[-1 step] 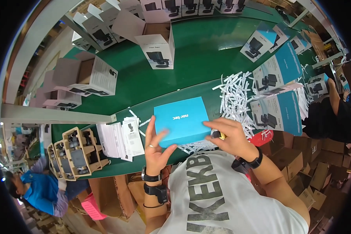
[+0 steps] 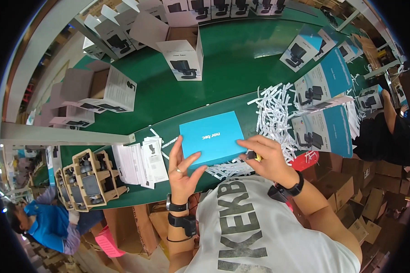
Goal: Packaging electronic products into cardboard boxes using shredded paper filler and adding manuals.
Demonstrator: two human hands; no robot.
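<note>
A flat turquoise box (image 2: 212, 144) with white lettering, upside down to me, lies in front of me at the green bench's near edge. My left hand (image 2: 183, 170) is at its left front corner, fingers spread, one finger along the left edge and another on top; the thumb stands apart from the box. My right hand (image 2: 269, 157) touches the box's right edge with its fingertips. In its curled fingers sits a small black-and-yellow object (image 2: 255, 156), mostly hidden, whose kind I cannot make out. White shredded paper (image 2: 230, 168) shows just below the box.
More shredded paper (image 2: 274, 113) lies to the right, beside blue-and-white printed cartons (image 2: 321, 91). At left are a stack of white leaflets (image 2: 141, 164) and moulded trays (image 2: 92, 177) holding black parts. An open carton (image 2: 183, 54) stands at the back. Cardboard boxes (image 2: 337, 191) fill the right floor.
The turquoise box has dropped flatter, so less of its front side shows. My left thumb has come away from its front edge. My right hand stays at the right edge.
</note>
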